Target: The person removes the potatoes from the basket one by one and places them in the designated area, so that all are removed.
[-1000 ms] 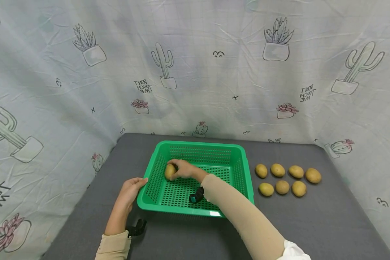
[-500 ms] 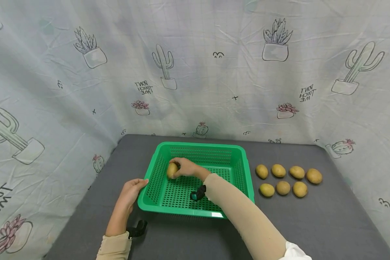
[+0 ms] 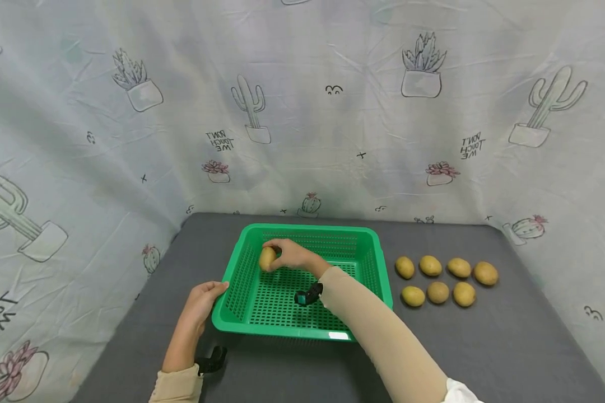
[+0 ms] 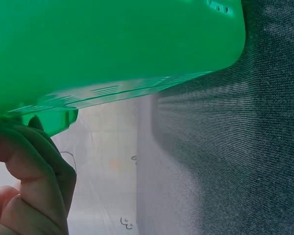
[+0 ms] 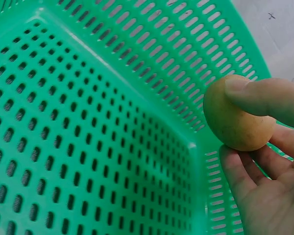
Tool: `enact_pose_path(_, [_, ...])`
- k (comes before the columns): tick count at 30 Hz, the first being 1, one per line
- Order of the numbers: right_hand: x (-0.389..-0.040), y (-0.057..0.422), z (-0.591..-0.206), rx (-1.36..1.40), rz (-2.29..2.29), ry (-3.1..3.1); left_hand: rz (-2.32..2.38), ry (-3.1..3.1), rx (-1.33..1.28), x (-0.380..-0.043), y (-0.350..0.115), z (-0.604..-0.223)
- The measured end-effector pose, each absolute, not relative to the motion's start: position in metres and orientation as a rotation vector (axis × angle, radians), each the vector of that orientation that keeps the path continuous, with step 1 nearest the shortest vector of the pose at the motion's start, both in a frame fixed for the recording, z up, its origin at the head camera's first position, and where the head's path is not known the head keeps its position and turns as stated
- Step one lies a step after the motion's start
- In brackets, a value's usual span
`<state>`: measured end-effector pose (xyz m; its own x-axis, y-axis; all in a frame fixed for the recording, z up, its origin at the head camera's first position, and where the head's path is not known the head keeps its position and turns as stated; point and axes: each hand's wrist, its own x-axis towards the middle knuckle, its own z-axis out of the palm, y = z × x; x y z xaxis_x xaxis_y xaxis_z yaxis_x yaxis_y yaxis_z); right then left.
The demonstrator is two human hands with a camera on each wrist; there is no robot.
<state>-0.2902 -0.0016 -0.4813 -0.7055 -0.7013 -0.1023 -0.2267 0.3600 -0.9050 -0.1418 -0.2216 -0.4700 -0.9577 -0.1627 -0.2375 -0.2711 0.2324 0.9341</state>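
A green slotted plastic basket point(image 3: 302, 333) lies on the table. My left hand point(image 3: 201, 299) grips its left rim; in the left wrist view the fingers point(image 4: 44, 166) curl under the basket's edge point(image 4: 137, 44). Inside the basket, toward the left back corner, my right hand point(image 3: 294, 256) holds a yellow oval mango point(image 3: 267, 259) between thumb and fingers. The right wrist view shows this mango point(image 5: 235, 112) raised clear of the slotted floor, with a few dark specks on its skin. No other fruit shows in the basket, though my right forearm covers part of it.
Several more mangoes point(image 3: 438, 292) lie in two rows on the grey table point(image 3: 464, 347), right of the basket. A patterned curtain point(image 3: 302, 112) hangs behind the table and along its sides. A black strap point(image 3: 308, 294) sits at my right wrist.
My right hand has lifted the mango a little off the basket floor and drawn it slightly right. My left hand stays on the rim. The head view has tilted slightly upward.
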Motion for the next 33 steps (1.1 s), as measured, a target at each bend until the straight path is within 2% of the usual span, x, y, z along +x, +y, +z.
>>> enact_pose_path(18, [-0.291, 0.004, -0.449, -0.877, -1.402, 2.127, 1.823, 2.416, -0.412, -0.142, -0.224, -0.471])
enact_pose_path(33, [-0.283, 0.032, -0.420, -0.958, -1.477, 2.170, 1.814, 2.419, -0.395, -0.143, -0.224, -0.470])
